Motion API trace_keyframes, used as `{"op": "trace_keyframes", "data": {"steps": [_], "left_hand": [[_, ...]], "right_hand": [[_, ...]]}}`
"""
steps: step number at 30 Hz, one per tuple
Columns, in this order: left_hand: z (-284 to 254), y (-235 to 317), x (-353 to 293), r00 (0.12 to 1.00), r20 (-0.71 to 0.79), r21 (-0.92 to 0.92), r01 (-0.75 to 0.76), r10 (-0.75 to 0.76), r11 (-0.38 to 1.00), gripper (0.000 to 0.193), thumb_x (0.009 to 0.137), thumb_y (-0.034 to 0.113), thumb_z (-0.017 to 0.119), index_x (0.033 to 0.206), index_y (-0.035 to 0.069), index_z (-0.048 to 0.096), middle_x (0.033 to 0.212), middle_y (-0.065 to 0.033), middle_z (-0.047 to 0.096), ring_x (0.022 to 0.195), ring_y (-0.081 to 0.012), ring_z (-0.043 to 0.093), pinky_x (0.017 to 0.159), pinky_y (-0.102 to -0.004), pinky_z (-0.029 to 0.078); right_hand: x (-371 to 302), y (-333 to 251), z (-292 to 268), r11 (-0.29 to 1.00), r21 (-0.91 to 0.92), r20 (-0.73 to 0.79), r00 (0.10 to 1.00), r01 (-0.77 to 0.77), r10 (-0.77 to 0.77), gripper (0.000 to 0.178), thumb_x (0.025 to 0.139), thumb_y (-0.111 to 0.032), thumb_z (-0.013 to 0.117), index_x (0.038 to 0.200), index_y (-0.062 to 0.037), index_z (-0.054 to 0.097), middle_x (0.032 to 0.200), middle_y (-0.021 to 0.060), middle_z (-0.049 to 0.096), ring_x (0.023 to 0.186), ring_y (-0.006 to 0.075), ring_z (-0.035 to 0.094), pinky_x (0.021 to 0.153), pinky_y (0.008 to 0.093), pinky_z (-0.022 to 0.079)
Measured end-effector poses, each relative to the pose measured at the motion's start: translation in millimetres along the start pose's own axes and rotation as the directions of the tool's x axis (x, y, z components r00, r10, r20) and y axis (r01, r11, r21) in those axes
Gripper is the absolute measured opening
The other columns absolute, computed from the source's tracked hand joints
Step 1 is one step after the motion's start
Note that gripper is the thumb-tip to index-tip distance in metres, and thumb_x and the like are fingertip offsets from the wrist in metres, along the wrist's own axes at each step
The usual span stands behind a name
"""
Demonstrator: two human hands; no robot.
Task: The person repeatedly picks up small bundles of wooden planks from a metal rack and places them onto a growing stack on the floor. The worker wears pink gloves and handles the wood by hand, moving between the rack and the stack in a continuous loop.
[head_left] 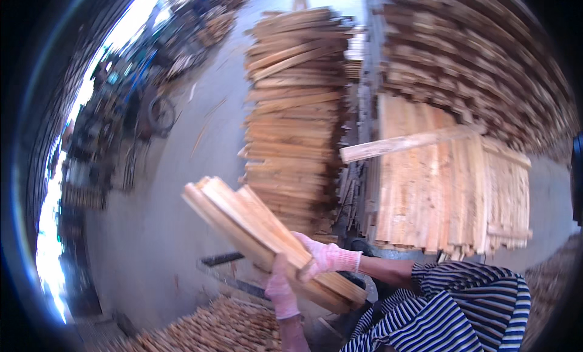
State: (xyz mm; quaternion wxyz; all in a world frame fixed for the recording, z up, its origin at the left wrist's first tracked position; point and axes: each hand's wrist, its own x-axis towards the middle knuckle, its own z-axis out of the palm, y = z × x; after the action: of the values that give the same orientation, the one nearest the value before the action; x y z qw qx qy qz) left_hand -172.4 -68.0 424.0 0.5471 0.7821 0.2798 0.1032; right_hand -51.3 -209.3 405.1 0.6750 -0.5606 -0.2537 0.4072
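Observation:
A bundle of several pale wooden planks (249, 221) is held at a slant in front of me, its far end up to the left and its near end by my body. My left hand (282, 288), in a pink knit glove, grips the bundle's side from below, fingers closed round it. Across the top and right side lies my right hand (319, 256), in a matching glove, also closed on the planks. The planks overlap unevenly at the far end. Parts of both hands' fingers are hidden behind the wood.
A tall stack of planks (291, 133) stands ahead. To its right is a neat pallet-like stack (425, 188) with one loose plank (401, 145) across it. Larger wood piles (467, 54) rise behind. More cut wood (206, 328) lies below left; a bicycle wheel (162, 113) shows far left.

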Motion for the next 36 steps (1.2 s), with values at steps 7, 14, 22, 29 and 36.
{"op": "trace_keyframes", "data": {"steps": [7, 14, 22, 29, 36], "left_hand": [[33.6, 207.0, 19.0, 0.974, 0.185, -0.742, 0.049, 0.134, 0.668, 0.066, 0.094, 0.035, 0.068, 0.143, -0.002, 0.044, 0.135, -0.0158, 0.056, 0.122, -0.0260, 0.057, 0.106, -0.0409, 0.047], [164.1, 253.0, 34.7, 0.792, 0.089, -0.697, -0.384, 0.604, 0.605, 0.070, 0.095, 0.030, 0.069, 0.150, 0.001, 0.036, 0.130, -0.0133, 0.060, 0.116, -0.0250, 0.061, 0.100, -0.0383, 0.052], [305.2, 228.0, 36.1, 0.410, 0.720, -0.202, -0.648, 0.559, 0.735, 0.106, 0.065, 0.024, 0.095, 0.149, 0.003, 0.033, 0.138, -0.0131, 0.052, 0.127, -0.0228, 0.053, 0.109, -0.0410, 0.044], [386.9, 298.5, -59.5, 0.425, 0.791, -0.462, -0.060, 0.441, 0.885, 0.109, 0.071, 0.015, 0.088, 0.155, 0.002, 0.021, 0.140, -0.0138, 0.049, 0.126, -0.0247, 0.052, 0.110, -0.0404, 0.045], [537.3, 229.5, -162.5, 0.321, 0.946, -0.184, 0.442, 0.037, 0.878, 0.059, 0.091, 0.027, 0.075, 0.137, -0.002, 0.051, 0.124, -0.0124, 0.062, 0.111, -0.0211, 0.062, 0.096, -0.0395, 0.054]], "right_hand": [[-74.1, -205.4, -69.5, 0.916, -0.156, -0.172, 0.903, 0.370, -0.394, 0.110, 0.065, -0.026, 0.090, 0.153, -0.0018, 0.028, 0.138, 0.0157, 0.053, 0.129, 0.0212, 0.050, 0.109, 0.0338, 0.042], [-192.2, -292.8, -145.1, 0.778, -0.398, -0.285, 0.741, 0.486, -0.608, 0.116, 0.064, -0.028, 0.093, 0.155, -0.0068, 0.025, 0.139, 0.0114, 0.053, 0.129, 0.0200, 0.050, 0.109, 0.0349, 0.042], [-286.9, -155.3, -233.3, 0.801, -0.597, -0.645, 0.612, -0.031, -0.457, 0.131, 0.061, -0.049, 0.091, 0.159, -0.0021, 0.017, 0.149, 0.0226, 0.047, 0.139, 0.0287, 0.046, 0.115, 0.0393, 0.040], [-373.9, -135.0, -265.0, 0.926, -0.293, -0.797, 0.475, 0.237, -0.374, 0.119, 0.072, -0.047, 0.089, 0.159, -0.0014, 0.021, 0.152, 0.0206, 0.046, 0.140, 0.0273, 0.045, 0.115, 0.0369, 0.037], [-540.8, -88.3, -307.8, 0.896, 0.213, -0.842, 0.539, 0.389, -0.034, 0.100, 0.075, -0.049, 0.085, 0.147, 0.0054, 0.041, 0.133, 0.0207, 0.057, 0.125, 0.0298, 0.054, 0.106, 0.0343, 0.046]]}}
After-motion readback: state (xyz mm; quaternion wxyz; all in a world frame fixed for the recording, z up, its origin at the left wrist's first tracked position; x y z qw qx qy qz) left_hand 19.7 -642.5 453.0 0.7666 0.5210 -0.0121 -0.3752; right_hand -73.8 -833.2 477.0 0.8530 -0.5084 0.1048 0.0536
